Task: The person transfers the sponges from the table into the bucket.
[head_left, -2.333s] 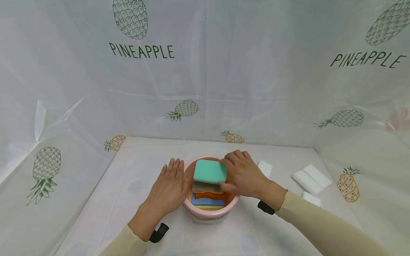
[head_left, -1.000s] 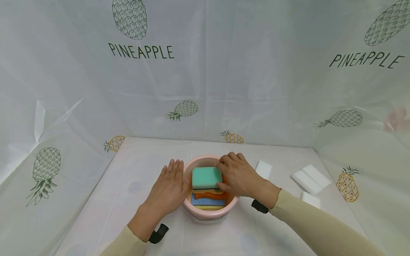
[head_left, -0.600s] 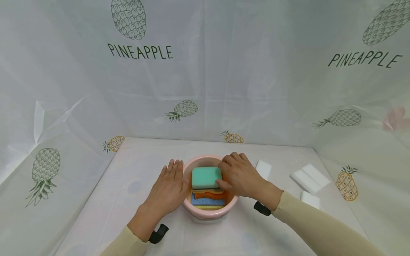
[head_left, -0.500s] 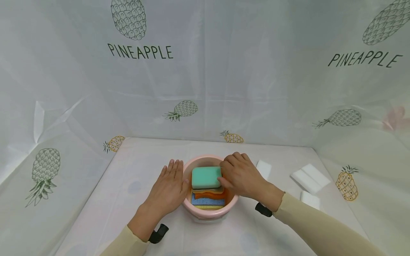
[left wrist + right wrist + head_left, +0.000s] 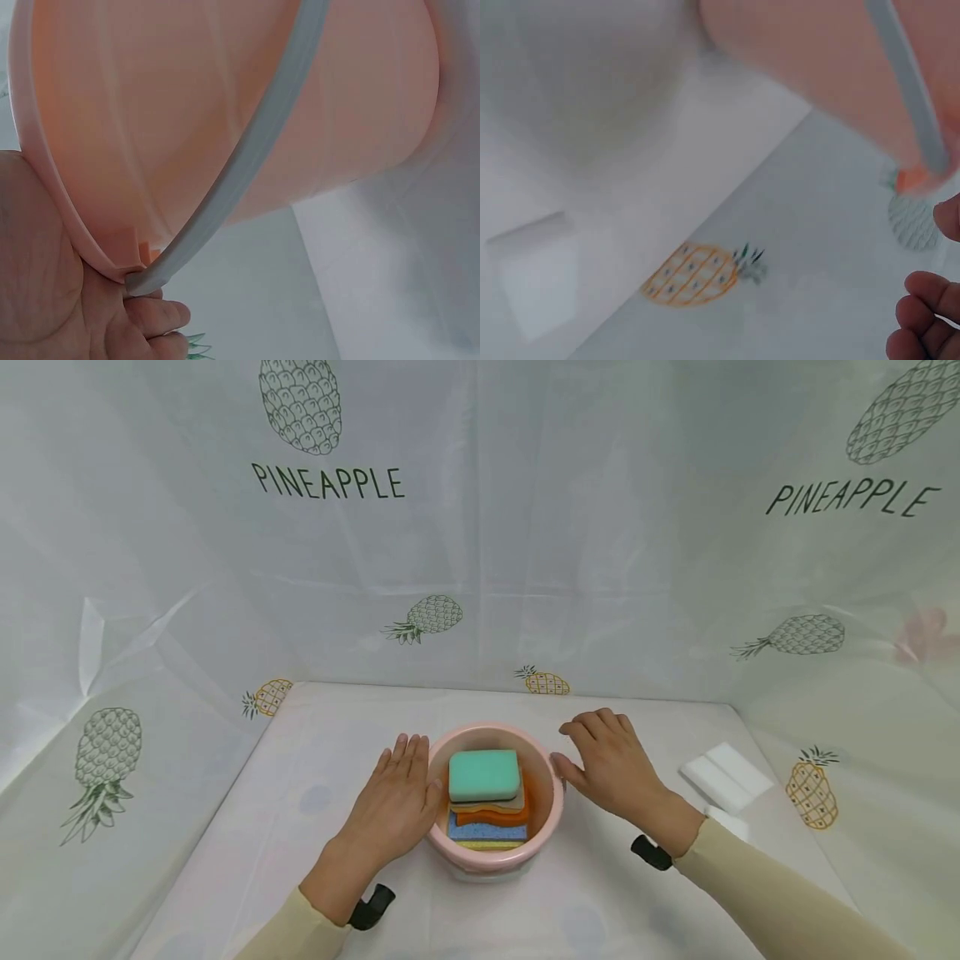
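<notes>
A turquoise sponge (image 5: 483, 775) lies atop stacked orange, blue and yellow sponges (image 5: 487, 832) inside the pink bucket (image 5: 491, 862). The left hand (image 5: 393, 806) rests straight-fingered against the rim, while the right hand (image 5: 611, 768), fingers loosely bent around nothing, is just beside the opposite rim, near white blocks (image 5: 726, 777) on the surface (image 5: 360, 718).

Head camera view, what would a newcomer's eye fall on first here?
Probably the mint-green block, bright on top of a colourful stack inside the pink bucket, low in the middle. The left hand and right hand flank that bucket. Dark PINEAPPLE lettering also stands out, upper left on the pale sheet.
</notes>
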`<action>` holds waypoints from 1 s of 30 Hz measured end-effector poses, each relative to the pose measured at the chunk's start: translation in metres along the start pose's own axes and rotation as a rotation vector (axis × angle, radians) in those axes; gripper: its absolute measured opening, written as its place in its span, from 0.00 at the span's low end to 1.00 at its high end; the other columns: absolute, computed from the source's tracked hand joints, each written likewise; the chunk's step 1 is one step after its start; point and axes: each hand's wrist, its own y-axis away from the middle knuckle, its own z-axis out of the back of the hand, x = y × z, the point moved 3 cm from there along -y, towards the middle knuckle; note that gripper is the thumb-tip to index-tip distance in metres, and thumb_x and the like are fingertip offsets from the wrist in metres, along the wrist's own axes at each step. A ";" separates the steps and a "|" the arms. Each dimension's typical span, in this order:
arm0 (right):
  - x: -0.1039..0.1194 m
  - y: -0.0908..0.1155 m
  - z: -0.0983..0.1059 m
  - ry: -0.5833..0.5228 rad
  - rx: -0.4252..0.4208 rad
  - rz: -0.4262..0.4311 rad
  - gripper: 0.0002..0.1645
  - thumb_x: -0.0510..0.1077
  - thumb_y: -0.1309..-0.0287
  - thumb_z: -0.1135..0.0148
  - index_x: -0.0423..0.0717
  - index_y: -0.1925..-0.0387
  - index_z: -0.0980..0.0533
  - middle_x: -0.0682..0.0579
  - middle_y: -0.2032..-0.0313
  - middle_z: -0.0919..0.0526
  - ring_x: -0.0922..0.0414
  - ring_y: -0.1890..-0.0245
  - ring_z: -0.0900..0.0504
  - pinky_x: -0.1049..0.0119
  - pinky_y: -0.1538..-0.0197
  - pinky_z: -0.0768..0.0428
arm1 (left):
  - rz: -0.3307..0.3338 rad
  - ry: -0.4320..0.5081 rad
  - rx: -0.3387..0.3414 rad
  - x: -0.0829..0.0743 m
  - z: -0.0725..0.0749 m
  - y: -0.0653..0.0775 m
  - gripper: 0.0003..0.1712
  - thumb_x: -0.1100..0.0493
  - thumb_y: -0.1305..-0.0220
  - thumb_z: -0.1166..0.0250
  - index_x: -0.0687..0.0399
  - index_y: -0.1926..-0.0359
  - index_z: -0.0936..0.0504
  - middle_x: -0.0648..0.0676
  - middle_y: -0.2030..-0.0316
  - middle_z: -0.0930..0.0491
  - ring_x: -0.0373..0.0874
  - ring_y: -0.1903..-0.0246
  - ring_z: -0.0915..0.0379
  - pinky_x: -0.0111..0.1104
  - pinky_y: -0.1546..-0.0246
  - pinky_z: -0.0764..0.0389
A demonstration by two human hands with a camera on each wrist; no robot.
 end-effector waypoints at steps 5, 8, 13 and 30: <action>-0.034 0.020 0.006 0.042 -0.033 -0.095 0.22 0.51 0.41 0.29 0.37 0.54 0.19 0.42 0.57 0.17 0.41 0.57 0.24 0.47 0.57 0.28 | 0.000 0.006 0.005 -0.001 0.000 0.000 0.39 0.48 0.18 0.51 0.72 0.20 0.44 0.68 0.20 0.42 0.63 0.18 0.53 0.56 0.18 0.49; -0.050 0.036 0.009 0.060 -0.033 -0.149 0.22 0.48 0.43 0.27 0.36 0.54 0.19 0.40 0.57 0.17 0.39 0.56 0.23 0.45 0.58 0.27 | 0.003 0.003 0.012 -0.001 0.000 0.000 0.39 0.48 0.18 0.51 0.72 0.20 0.44 0.69 0.20 0.42 0.63 0.18 0.53 0.56 0.18 0.49; -0.072 0.068 0.013 0.090 0.006 -0.224 0.24 0.47 0.45 0.25 0.36 0.53 0.19 0.37 0.56 0.16 0.36 0.55 0.23 0.42 0.59 0.27 | 0.009 0.003 0.028 0.001 -0.001 -0.001 0.40 0.47 0.17 0.53 0.72 0.19 0.46 0.68 0.20 0.44 0.63 0.17 0.55 0.56 0.18 0.50; -0.112 0.196 0.023 0.267 0.152 -0.547 0.36 0.60 0.50 0.23 0.29 0.67 0.25 0.32 0.71 0.22 0.33 0.70 0.26 0.43 0.75 0.32 | -0.004 0.022 0.016 0.001 -0.002 0.000 0.40 0.48 0.18 0.52 0.73 0.20 0.46 0.69 0.20 0.43 0.63 0.18 0.55 0.56 0.18 0.50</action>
